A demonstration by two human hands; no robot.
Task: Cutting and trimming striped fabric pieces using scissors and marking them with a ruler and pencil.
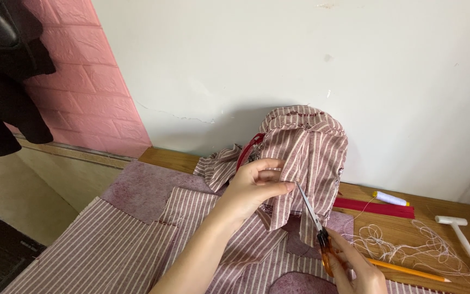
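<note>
On worktop [452, 209]: striped fabric bag [305, 147], upright by wall.
Left hand [254, 188]: grip pinching bag fabric fold.
Right hand [354, 267]: grip closed around orange-handled scissors [314, 218], blades at the fold.
Beside: loose thread [409, 247], pencil [406, 269].

Striped bag [305, 147] stands at back of table [452, 209] against the wall [300, 60]. Fabric pieces [110, 245] lie in front and left of it. Right of bag: thread spool [390, 198], loose thread [409, 247], pencil [409, 270], hammer [466, 242] farthest right.
</note>
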